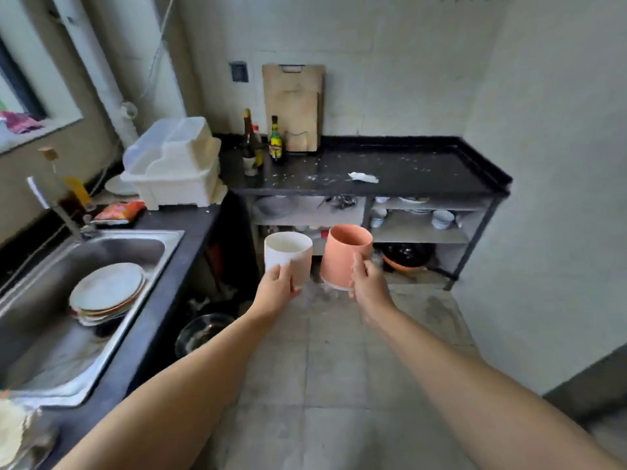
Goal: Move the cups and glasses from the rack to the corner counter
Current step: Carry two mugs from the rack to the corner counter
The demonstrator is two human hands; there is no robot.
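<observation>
Head cam: left hand [276, 286] has its fingers curled round a white cup [288, 256], right hand [368, 284] wraps a pink cup [346, 257], both up in the air, short of the black corner counter [407, 174]. Rack [173, 164] probably that white bin beyond the left fingers.

White cup [287, 254] and salmon cup [346, 256]: matt, smooth, look plastic. Corner counter [407, 171]: glossy black stone, speckled with white residue. Sink [112, 245]: brushed stainless steel. Dish rack [173, 167]: white plastic, semi-gloss. Cutting board [293, 96]: bare worn wood. Floor [339, 385]: dull, stained tile. Bottles [275, 139]: glossy glass.
</observation>
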